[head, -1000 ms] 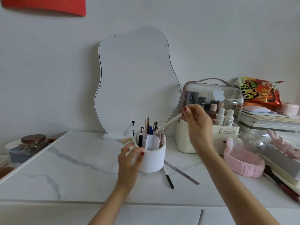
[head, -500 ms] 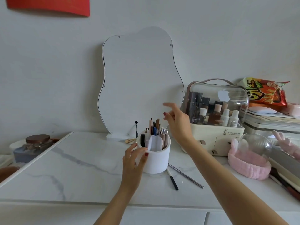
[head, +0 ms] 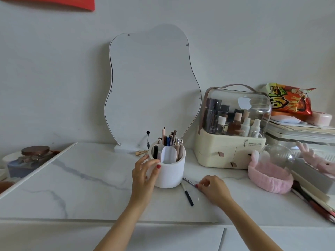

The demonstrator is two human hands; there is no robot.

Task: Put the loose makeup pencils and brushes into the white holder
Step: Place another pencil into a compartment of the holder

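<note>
Makeup pencils and brushes crowd the white holder (head: 167, 173), which my left hand (head: 145, 173) steadies with fingers (head: 151, 162) curled round its wall so it cannot tip or slide on the bench (head: 90, 192). Just right of it, my right hand (head: 213, 189) pinches a thin silver pencil (head: 188, 181) lying flat, its far end touching the holder's base. A black-tipped white pencil (head: 186, 193) waits between both hands, likely next.

White holder (head: 169, 175) upright, full of pencils; silver pencil (head: 188, 181) and black-tipped pencil (head: 187, 193) lie beside it
</note>
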